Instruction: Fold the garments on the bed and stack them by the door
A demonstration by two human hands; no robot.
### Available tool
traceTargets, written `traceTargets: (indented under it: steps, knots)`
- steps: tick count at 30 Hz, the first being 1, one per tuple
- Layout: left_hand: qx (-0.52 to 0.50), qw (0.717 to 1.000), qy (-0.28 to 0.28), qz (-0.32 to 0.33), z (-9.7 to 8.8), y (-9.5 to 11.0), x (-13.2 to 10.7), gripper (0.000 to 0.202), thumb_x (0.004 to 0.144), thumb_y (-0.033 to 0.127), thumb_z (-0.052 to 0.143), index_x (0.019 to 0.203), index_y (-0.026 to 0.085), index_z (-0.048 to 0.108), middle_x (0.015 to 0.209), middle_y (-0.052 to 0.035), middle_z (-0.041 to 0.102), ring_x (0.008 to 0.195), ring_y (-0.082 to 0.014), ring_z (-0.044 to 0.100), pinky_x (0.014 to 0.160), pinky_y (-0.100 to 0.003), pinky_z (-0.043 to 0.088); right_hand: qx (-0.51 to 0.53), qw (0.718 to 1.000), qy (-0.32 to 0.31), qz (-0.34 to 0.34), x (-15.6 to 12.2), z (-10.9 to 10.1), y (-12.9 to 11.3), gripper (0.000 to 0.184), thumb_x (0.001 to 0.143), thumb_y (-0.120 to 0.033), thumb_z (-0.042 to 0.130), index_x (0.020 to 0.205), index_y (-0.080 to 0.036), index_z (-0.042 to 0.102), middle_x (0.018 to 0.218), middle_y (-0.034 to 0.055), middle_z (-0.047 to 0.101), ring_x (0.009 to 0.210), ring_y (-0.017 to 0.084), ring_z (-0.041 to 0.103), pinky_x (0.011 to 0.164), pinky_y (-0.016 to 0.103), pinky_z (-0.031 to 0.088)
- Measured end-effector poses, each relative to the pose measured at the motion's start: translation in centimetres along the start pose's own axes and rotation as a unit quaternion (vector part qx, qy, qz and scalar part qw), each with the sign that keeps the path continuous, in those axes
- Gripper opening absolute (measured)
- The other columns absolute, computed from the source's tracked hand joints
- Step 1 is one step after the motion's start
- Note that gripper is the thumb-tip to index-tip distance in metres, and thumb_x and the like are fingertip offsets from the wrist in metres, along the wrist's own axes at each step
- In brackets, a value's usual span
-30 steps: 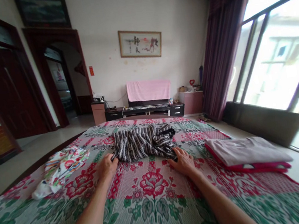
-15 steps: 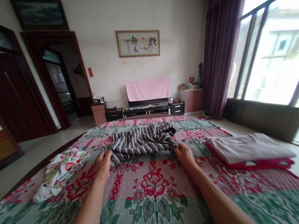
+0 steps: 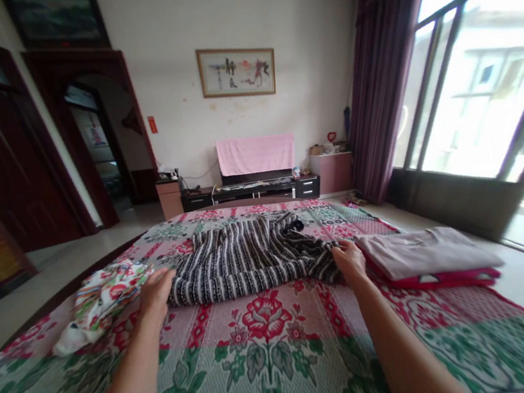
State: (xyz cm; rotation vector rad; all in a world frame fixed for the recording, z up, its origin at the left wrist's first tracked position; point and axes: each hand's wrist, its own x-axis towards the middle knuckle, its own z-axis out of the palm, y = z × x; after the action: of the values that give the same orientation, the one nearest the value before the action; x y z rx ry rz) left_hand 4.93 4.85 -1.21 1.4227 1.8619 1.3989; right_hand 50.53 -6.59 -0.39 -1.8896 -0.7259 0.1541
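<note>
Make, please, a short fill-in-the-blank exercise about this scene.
The left hand and right hand hold a garment patterned with ____.
The folded stack lies nearer the ____ hand.
The crumpled floral cloth lies nearer the ____ hand.
The draped cloth under the framed picture is coloured ____.

Missing: stripes; right; left; pink.

Cut off, covered, unclear
Both forearms [image 3: 122, 379] and the flowered bedspread [image 3: 265, 313] run past the bottom edge; a grey folded cloth [image 3: 426, 253] covers most of the red one [image 3: 456, 278]; the black bit [image 3: 296, 225] on the striped garment [image 3: 232, 259] is unclear; the window [image 3: 485, 87] view is blurred
</note>
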Motion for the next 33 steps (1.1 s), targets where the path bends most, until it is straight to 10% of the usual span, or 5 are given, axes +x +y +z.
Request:
traceTargets:
  steps: [9,17,24,33]
  knots:
    - [0.164,0.983,-0.044,0.067,0.9,0.4,-3.4,0.057,0.082,0.046,0.045,0.13,0.016,0.053,0.124,-0.0155,0.062,0.117,-0.0328,0.056,0.1,-0.043,0.041,-0.133,0.989,-0.052,-0.035,-1.4,0.9,-0.8,0.064,0.075,-0.052,0.054,0.125,-0.011,0.058,0.106,0.0177,0.068,0.102,0.03,0.063,0.089,0.038,0.046]
    - [0.062,0.957,-0.238,0.154,-3.6,-1.3,-4.4,0.076,0.074,0.036,0.058,0.145,0.021,0.036,0.151,-0.0082,0.037,0.137,-0.0264,0.035,0.111,-0.039,0.032,-0.192,0.98,-0.03,-0.052,-1.8,1.7,0.8,0.045,0.086,-0.04,0.042,0.113,-0.011,0.063,0.094,0.0178,0.069,0.09,0.028,0.065,0.083,0.037,0.046]
    - [0.092,0.976,-0.136,0.141,-2.5,-1.4,-4.0,0.062,0.07,0.021,0.053,0.132,0.015,0.053,0.127,-0.0079,0.062,0.121,-0.0239,0.054,0.106,-0.033,0.039,-0.1,0.993,-0.021,-0.064,-0.8,0.0,2.3,0.034,0.082,-0.038,0.04,0.076,-0.016,0.064,0.067,0.0082,0.063,0.072,0.023,0.061,0.068,0.031,0.047]
    - [-0.226,0.97,-0.068,-0.051,-3.5,-0.1,-2.4,0.056,0.061,0.027,0.069,0.115,0.017,0.065,0.096,-0.0045,0.072,0.085,-0.0197,0.066,0.075,-0.028,0.053,0.141,0.953,-0.268,0.03,-0.7,-6.1,-1.7,0.031,0.061,-0.025,0.064,0.091,-0.022,0.064,0.065,-0.0011,0.064,0.057,0.016,0.06,0.045,0.024,0.048]
